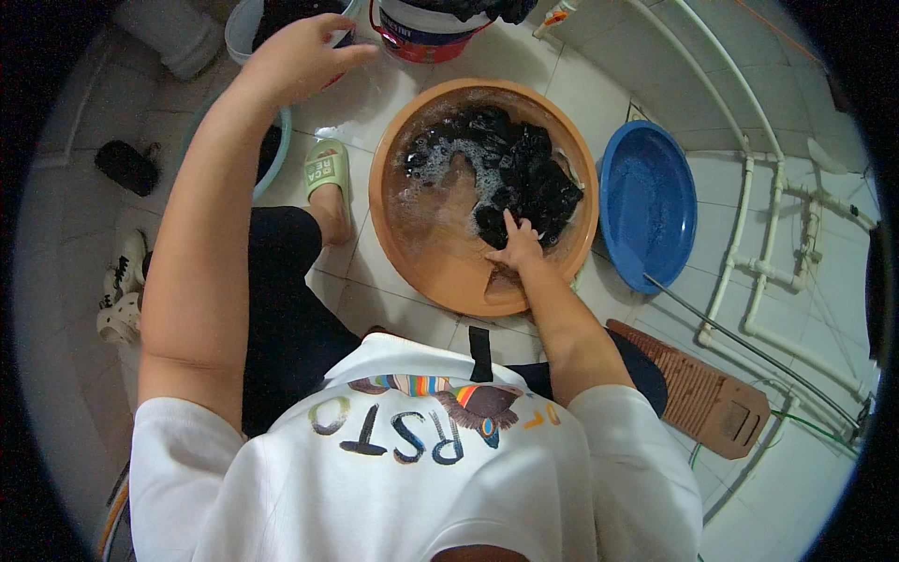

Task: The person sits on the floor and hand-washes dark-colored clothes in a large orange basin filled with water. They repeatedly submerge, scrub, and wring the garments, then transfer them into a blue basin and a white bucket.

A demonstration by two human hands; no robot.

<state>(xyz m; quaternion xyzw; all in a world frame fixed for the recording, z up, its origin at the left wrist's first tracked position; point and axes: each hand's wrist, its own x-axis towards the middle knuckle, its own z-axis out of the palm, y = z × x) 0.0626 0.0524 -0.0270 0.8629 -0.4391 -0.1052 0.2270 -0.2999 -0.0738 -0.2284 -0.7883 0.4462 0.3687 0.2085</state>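
A wide orange basin stands on the tiled floor in front of me, holding sudsy water. Dark, soaked clothes are bunched in its right half, with foam beside them. My right hand is open, fingers spread, at the near edge of the wet clothes. Up at the far left, my left hand hangs over a pale bucket with dark stuff inside. Its fingers are stretched apart and nothing shows in them.
A blue basin sits right of the orange one, a brown washboard nearer me. A red-and-dark bucket stands at the back. White pipes and a grey hose run along the right. My slippered foot is left of the basin.
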